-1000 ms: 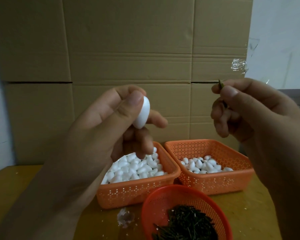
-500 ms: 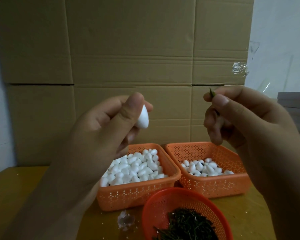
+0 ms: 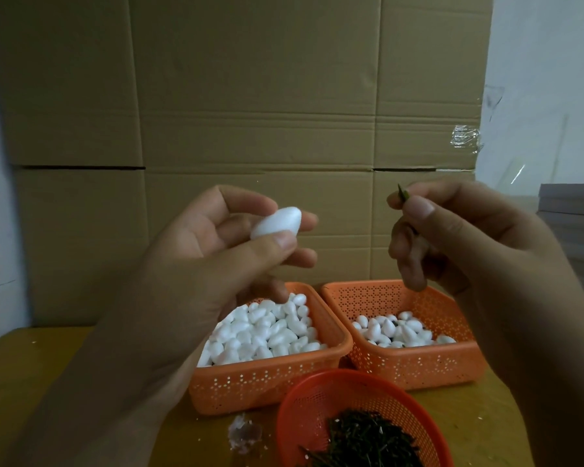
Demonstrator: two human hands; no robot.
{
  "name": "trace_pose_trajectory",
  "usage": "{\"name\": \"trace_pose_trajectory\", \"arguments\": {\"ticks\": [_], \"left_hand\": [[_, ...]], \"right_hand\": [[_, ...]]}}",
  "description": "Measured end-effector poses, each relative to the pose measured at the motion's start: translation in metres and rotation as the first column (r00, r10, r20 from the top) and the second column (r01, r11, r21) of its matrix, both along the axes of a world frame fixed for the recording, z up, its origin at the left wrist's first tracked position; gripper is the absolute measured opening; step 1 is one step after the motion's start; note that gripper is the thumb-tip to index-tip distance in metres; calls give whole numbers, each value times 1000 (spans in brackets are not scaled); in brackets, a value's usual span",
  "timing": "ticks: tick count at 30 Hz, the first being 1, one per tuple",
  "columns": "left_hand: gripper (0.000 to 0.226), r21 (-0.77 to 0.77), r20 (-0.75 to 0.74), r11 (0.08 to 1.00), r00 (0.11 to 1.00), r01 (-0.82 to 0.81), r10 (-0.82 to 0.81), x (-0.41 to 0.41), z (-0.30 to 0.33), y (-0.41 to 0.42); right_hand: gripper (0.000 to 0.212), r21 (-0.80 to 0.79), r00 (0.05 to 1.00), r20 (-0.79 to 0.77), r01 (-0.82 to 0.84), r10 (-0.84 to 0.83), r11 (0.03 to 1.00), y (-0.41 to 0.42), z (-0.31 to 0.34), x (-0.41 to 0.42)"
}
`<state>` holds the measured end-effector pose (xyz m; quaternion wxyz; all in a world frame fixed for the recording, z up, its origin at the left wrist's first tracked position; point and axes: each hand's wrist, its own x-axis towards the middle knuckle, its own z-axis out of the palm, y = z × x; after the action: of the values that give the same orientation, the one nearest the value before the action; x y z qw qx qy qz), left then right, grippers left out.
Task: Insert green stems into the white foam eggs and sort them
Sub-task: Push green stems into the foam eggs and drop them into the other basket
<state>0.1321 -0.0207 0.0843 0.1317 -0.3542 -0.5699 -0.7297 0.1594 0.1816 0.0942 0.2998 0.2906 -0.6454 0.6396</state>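
Note:
My left hand (image 3: 196, 264) holds a white foam egg (image 3: 277, 222) between thumb and fingers, lying sideways with its pointed end toward the right. My right hand (image 3: 459, 237) pinches a thin green stem (image 3: 402, 192), whose tip sticks up above the thumb. Egg and stem are apart, a hand's width between them. Below, the left orange basket (image 3: 267, 382) is heaped with several plain foam eggs. The right orange basket (image 3: 418, 365) holds fewer eggs. A round red basket (image 3: 304, 399) in front holds a pile of dark green stems (image 3: 361, 439).
A wall of stacked cardboard boxes (image 3: 250, 112) stands close behind the baskets. The baskets sit on a yellow-brown table (image 3: 31, 365). A small crumpled scrap (image 3: 245, 433) lies by the red basket. Grey stacked sheets (image 3: 573, 203) are at the far right.
My left hand has turned the egg from upright to lying sideways and lowered slightly. My right hand with the stem has shifted a little left, toward the egg.

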Motion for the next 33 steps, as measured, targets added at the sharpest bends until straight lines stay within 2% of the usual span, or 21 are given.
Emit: {"name": "trace_pose_trajectory", "arguments": {"ticks": [4, 8, 11, 17, 20, 22, 23, 27, 30, 33], "left_hand": [[30, -134, -59, 989, 997, -55, 48, 2, 1, 3], [30, -173, -61, 982, 996, -81, 71, 1, -1, 5], [15, -148, -51, 987, 997, -65, 58, 1, -1, 5], [31, -57, -26, 998, 999, -31, 29, 3, 1, 4], [34, -121, -108, 968, 972, -220, 207, 1, -1, 7], [29, -168, -200, 909, 916, -381, 348, -2, -4, 8], [28, -173, -218, 895, 902, -411, 373, -3, -6, 9], [22, -180, -196, 934, 941, -309, 274, -4, -7, 14], [20, -155, -208, 942, 942, -296, 262, -3, -6, 14], [18, -124, -195, 953, 949, -275, 248, -4, -7, 13]], "right_hand": [[25, 1, 1000, 13, -20, 19, 1000, -2, 0, -1], [26, 0, 999, 27, -25, 25, 1000, -3, 0, -1], [26, 4, 999, 32, -18, 18, 1000, -3, 0, 0], [22, 18, 999, 35, -24, 24, 1000, -5, -1, -1], [20, 53, 996, 72, -61, 57, 997, -7, -3, -2], [21, 99, 981, 155, -136, 120, 986, -10, -4, -2], [22, 120, 967, 204, -180, 153, 976, -11, -5, -3], [17, 84, 898, 331, -335, 291, 939, -15, -9, -5], [13, 8, 863, 335, -404, 378, 915, -16, -9, -6], [12, -37, 874, 300, -389, 382, 920, -15, -9, -7]]}}
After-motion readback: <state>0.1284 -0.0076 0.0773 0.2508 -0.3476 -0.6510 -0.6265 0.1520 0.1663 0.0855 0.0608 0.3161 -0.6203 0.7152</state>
